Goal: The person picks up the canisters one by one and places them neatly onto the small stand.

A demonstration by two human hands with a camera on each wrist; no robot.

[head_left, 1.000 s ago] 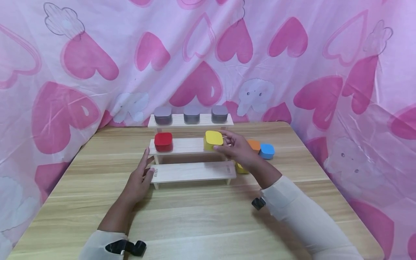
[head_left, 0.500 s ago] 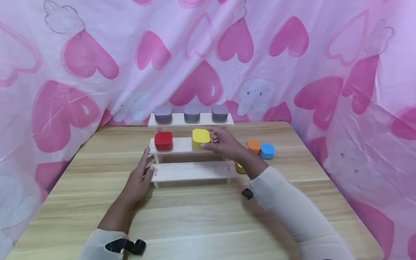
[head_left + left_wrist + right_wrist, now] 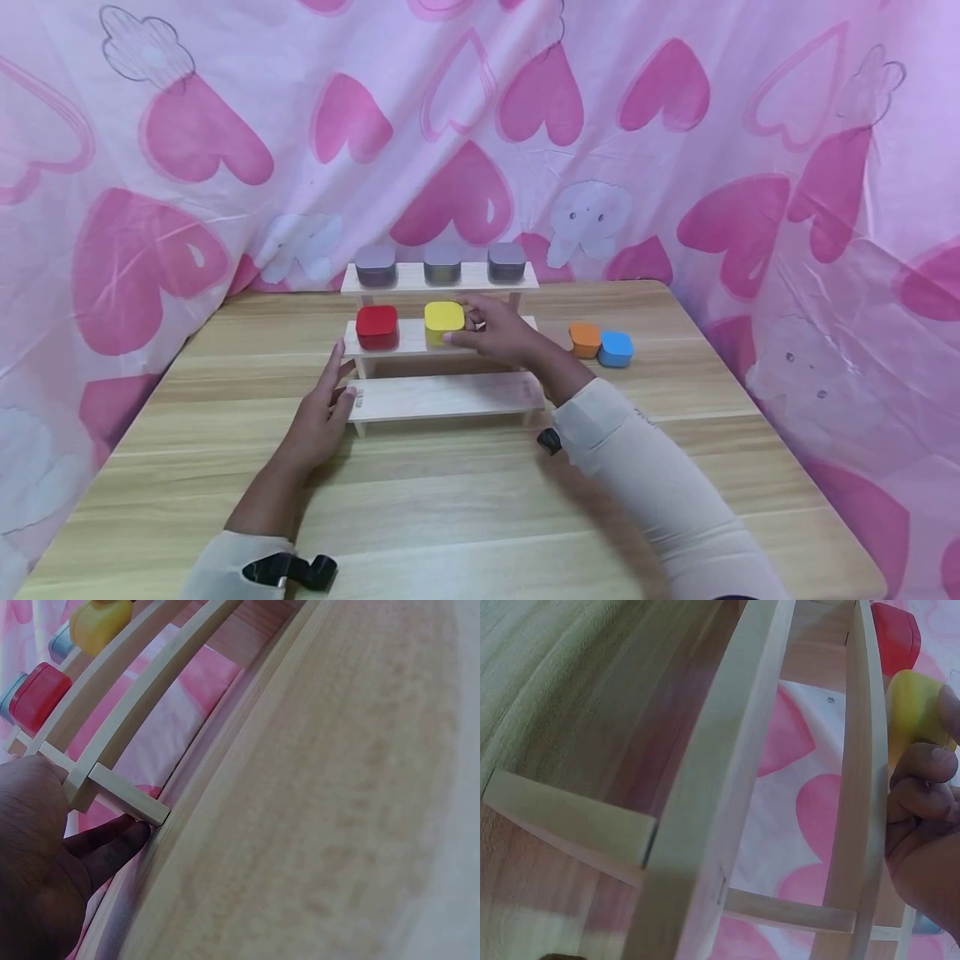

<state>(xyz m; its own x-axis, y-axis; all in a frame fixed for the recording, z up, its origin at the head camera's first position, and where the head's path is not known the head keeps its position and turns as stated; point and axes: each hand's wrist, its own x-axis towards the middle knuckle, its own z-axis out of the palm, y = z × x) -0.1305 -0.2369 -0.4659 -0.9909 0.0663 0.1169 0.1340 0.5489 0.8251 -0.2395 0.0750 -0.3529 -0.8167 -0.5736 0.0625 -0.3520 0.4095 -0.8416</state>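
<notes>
A three-step wooden stand [image 3: 442, 397] stands on the table. On its middle step my right hand [image 3: 501, 332] pinches a yellow rounded-square block [image 3: 444, 320] between thumb and fingers. Left of it, a small gap apart, sits a red block [image 3: 377, 327] of the same shape. My left hand [image 3: 318, 421] rests against the stand's left end with loosely extended fingers; the left wrist view shows fingertips [image 3: 137, 834] at a wooden leg [image 3: 129, 796]. In the right wrist view the yellow block [image 3: 915, 709] stands beside the fingers.
Along the top step stand three grey rounded-square blocks [image 3: 442, 267]. Right of the stand, an orange block [image 3: 584, 340] and a blue block [image 3: 616, 349] lie together on the wooden table [image 3: 450, 517]. A pink heart-patterned cloth [image 3: 450, 100] hangs behind.
My right hand has moved left along the middle step with the yellow block, bringing it nearer the red one. Its forearm now hides another yellow block on the table. The left hand has stayed put.
</notes>
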